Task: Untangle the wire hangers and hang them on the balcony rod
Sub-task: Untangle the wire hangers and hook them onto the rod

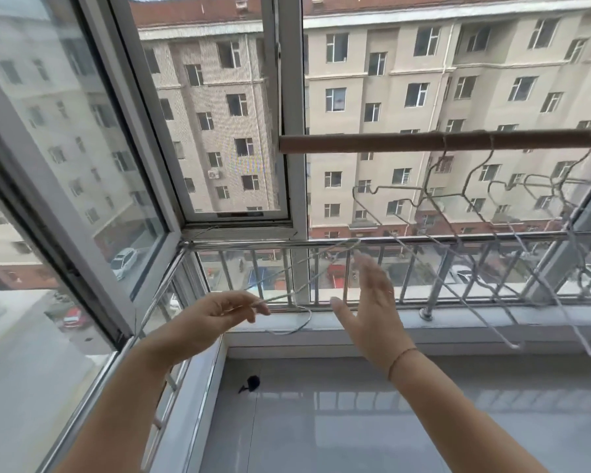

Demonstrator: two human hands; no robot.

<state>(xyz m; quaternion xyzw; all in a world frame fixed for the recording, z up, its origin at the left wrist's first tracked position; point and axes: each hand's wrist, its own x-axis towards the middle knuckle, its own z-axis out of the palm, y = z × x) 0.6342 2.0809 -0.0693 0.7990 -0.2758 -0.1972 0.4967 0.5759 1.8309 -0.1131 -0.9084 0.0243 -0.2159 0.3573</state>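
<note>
Wire hanger (310,317) — pinched at its near end by the left hand (219,312) — slants up and rightward to the right hand (372,302), whose straight fingers (365,264) hold nothing. The balcony rod (423,141) lies above, nearer that hand.

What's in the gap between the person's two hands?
Head view: the wire hanger pinched by the left hand crosses it, its hook dangling; the right hand is open.

Two hands (372,302), one rod (423,142), one held hanger (301,264), roughly three hung hangers (396,188)
</note>
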